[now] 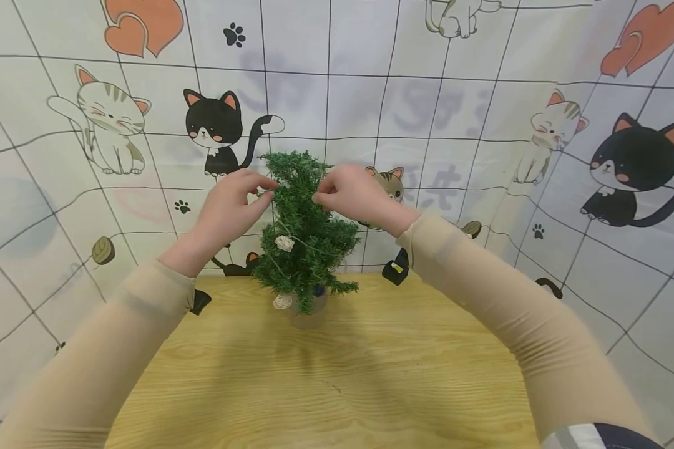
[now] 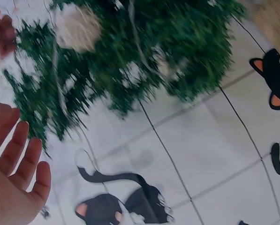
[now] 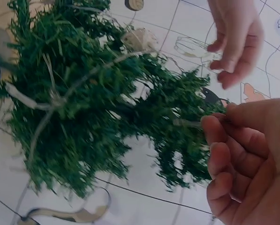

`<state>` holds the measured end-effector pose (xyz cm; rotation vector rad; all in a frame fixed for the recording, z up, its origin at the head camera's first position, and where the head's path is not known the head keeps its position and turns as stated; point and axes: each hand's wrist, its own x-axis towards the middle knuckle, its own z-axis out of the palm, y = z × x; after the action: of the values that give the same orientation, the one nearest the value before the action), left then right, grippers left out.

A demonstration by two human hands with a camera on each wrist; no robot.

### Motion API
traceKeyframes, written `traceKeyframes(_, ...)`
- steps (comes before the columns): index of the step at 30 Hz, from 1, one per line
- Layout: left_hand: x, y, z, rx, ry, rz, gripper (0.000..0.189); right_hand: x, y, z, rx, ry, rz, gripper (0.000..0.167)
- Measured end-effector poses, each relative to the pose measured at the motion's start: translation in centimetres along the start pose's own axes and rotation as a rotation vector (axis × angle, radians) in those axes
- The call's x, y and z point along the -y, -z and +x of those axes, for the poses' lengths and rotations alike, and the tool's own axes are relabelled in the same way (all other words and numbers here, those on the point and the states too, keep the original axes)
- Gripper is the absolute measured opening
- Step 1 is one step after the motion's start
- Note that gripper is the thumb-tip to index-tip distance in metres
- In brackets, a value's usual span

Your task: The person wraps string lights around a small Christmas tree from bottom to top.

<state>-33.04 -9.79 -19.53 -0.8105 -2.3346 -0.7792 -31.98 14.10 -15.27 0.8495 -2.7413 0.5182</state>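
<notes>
A small green artificial Christmas tree [image 1: 309, 243] stands in a pale pot, with a thin clear light-string wire [image 3: 90, 75] wound through its branches. White woven balls [image 1: 284, 243] hang on the wire. At the tree's upper right, my right hand [image 1: 351, 192] pinches a length of the wire between thumb and forefinger, as the right wrist view shows. My left hand [image 1: 233, 202] is at the upper left side, its fingers loosely bent beside the branches; I see nothing held in it. Branches hide part of the wire.
The tree's pot [image 1: 310, 318] rests on a wood-grain table [image 1: 337, 386] near its back edge. Behind and on both sides hangs a white gridded cloth [image 1: 359, 43] printed with cats, hearts and paw marks. Another woven ball [image 1: 283, 302] hangs low by the pot.
</notes>
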Motion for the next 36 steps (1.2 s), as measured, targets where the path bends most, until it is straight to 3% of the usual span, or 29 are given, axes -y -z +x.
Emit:
traceKeyframes(5,-1.8,-0.9,0.0,-0.002,-0.137,0.077,0.018,-0.1,-0.7,0.1,-0.018,-0.059,0.105,0.030)
traceKeyframes(8,-2.6,-1.4,0.2,-0.010,-0.180,0.131,0.018,-0.3,-0.7,-0.1,-0.027,-0.070,0.169,0.031)
traceKeyframes(16,-3.3,-1.8,0.4,-0.012,-0.160,0.179,0.014,-1.1,0.3,-0.6,-0.061,-0.095,0.276,0.028)
traceKeyframes(25,-2.9,-2.1,0.0,-0.017,-0.157,0.195,0.015,-3.3,1.0,-0.9,-0.088,-0.218,0.193,0.031)
traceKeyframes(29,-3.0,-2.1,-0.4,-0.012,-0.159,0.202,0.016,-3.9,0.8,-0.9,-0.053,-0.242,0.250,0.028)
traceKeyframes(36,-2.8,-2.2,-0.8,-0.024,-0.168,0.195,0.016,-3.1,1.1,-0.9,-0.003,-0.251,0.379,0.025)
